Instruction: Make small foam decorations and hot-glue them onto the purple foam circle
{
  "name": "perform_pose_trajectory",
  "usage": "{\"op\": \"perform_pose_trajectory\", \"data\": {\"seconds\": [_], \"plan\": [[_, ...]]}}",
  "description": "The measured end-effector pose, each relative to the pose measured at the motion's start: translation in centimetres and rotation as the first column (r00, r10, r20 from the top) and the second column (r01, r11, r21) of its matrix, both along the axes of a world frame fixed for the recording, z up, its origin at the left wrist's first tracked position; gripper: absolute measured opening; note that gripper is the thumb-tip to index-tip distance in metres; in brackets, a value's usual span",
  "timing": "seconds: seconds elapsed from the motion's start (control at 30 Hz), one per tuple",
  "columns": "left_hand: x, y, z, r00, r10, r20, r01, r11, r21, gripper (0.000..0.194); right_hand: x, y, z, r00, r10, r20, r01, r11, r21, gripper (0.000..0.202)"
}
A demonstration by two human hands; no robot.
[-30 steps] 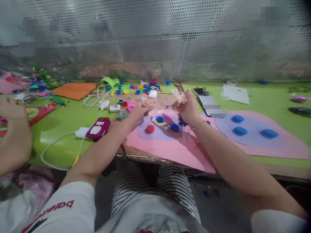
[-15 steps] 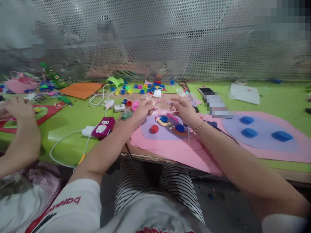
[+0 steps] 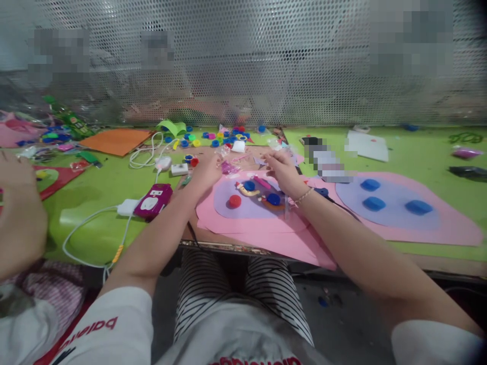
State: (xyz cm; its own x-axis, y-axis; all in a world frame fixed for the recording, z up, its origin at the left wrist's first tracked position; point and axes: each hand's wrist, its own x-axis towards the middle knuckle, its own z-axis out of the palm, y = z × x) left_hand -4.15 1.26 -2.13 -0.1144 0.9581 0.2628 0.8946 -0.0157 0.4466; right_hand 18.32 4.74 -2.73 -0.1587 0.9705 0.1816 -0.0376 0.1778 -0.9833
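Note:
A soft magenta lump (image 3: 229,167), perhaps in clear wrap, shows at the fingertips of my left hand (image 3: 208,170), which is closed against it; most of those fingers are hidden. My right hand (image 3: 280,165) is in a pinch over the back edge of a pink sheet (image 3: 207,218); what it pinches, if anything, is too small to name. On the sheet's lilac oval (image 3: 224,195) are a red cap (image 3: 235,201), two blue caps, the nearer one (image 3: 273,199) on a brown shape, a curved cream figure (image 3: 246,190) and a pink stick (image 3: 262,182).
To the right lies another pink sheet (image 3: 452,230) with several blue caps. A phone (image 3: 312,143) sits behind it. At left are a purple power adapter (image 3: 153,202), white cables, orange paper (image 3: 116,141) and another person's hand (image 3: 17,177). Several coloured caps lie at the back.
My left hand has moved left and down, covering where the pink lump lay; magenta now shows at its fingertips. My right hand stays pinched in much the same place. The view has shifted slightly.

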Motion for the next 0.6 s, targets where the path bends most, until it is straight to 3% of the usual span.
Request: {"op": "perform_pose_trajectory", "data": {"seconds": [0.2,0.3,0.4,0.43,0.5,0.57,0.6], "plan": [[-0.4,-0.3,0.3,0.999,-0.031,0.041,0.034,0.998,-0.056,0.016,0.2,0.5,-0.4,1.0,0.009,0.019,-0.01,1.0,0.03,0.011],[-0.6,-0.3,1.1,0.994,-0.018,0.111,0.016,1.0,0.025,0.014,0.2,0.7,-0.4,1.0,0.012,0.028,-0.013,0.999,0.039,0.012],[0.3,-1.3,3.4,0.947,-0.082,0.309,0.028,0.985,0.173,0.013,0.3,0.7,-0.3,1.0,0.008,0.022,-0.008,0.999,0.04,0.012],[0.9,-2.2,4.5,0.887,-0.164,0.432,0.049,0.963,0.264,0.012,0.3,0.7,-0.3,1.0,0.004,0.02,-0.005,0.999,0.039,0.012],[2.4,-5.0,6.7,0.653,-0.443,0.614,0.191,0.881,0.433,0.02,0.4,0.6,-0.2,1.0,0.0,0.028,-0.001,0.999,0.044,0.011],[3.9,-8.9,8.3,0.35,-0.691,0.632,0.367,0.722,0.587,0.032,0.4,0.4,-0.2,0.998,-0.004,0.055,0.0,0.998,0.06,0.011],[4.5,-11.2,8.8,0.251,-0.755,0.606,0.409,0.65,0.64,0.04,0.4,0.2,-0.1,0.997,-0.003,0.071,-0.002,0.998,0.069,0.011]]}}
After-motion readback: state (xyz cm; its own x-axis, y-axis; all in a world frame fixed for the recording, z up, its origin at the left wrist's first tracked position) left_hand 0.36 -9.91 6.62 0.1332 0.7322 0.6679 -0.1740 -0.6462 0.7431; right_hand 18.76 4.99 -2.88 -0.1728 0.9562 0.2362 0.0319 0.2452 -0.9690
